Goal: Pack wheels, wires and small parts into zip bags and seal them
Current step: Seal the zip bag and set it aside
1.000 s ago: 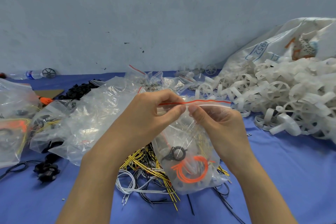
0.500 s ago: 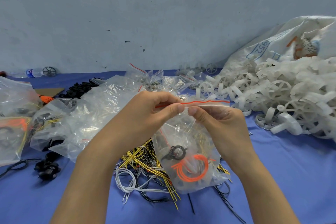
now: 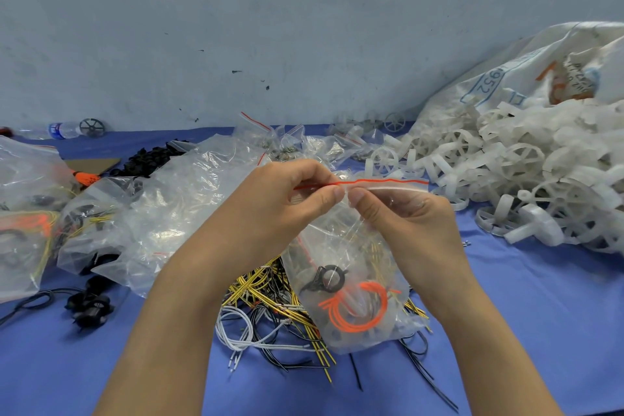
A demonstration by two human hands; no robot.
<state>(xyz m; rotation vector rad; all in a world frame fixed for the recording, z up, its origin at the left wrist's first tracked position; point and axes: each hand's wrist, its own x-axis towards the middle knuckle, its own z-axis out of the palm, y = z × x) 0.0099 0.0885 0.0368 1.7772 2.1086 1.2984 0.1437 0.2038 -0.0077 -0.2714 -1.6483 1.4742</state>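
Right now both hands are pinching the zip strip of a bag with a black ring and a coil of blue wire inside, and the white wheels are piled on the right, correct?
Nearly. The coil of wire in the bag is orange, not blue, as the head view shows. The rest holds: left hand and right hand pinch the zip strip, the black ring is inside, and the white wheels are piled on the right.

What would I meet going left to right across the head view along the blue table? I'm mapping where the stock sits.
Packed bags → black wheel parts → left hand → zip bag → right hand → white wheel pile.
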